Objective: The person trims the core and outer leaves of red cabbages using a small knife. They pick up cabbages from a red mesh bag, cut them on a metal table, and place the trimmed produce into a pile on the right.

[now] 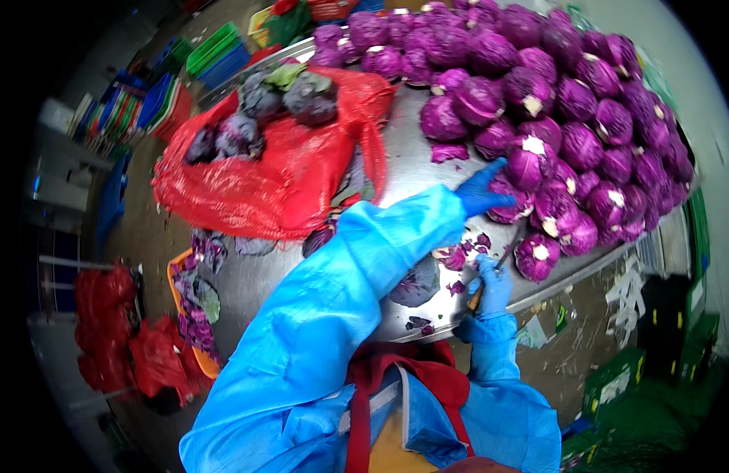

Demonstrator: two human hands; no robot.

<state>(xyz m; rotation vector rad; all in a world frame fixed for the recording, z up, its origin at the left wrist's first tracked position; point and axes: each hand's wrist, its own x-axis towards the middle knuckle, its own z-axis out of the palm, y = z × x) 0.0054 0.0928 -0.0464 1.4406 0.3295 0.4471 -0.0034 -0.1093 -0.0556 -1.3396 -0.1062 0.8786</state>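
My left hand (485, 190), in a dark blue glove, reaches to the near edge of a heap of trimmed red cabbages (553, 118). Its fingers are spread against or just beside one red cabbage (509, 204); whether they touch it is hard to tell. In my right hand (493, 287), gloved in lighter blue, is a knife (508, 253) with a brownish handle, its blade pointing up toward the heap. Cut scraps of purple leaf (456, 257) lie on the metal table (408, 130) beside that hand. A large dull outer cabbage leaf (419, 284) rests left of them.
A red mesh sack (275, 189) on the table's left holds untrimmed cabbages (310, 97). An orange crate (204, 360) with leaf waste stands at the table's near left. Stacked crates (216, 53) and red sacks (107, 325) occupy the floor beyond. Green boxes (615, 378) stand at the right.
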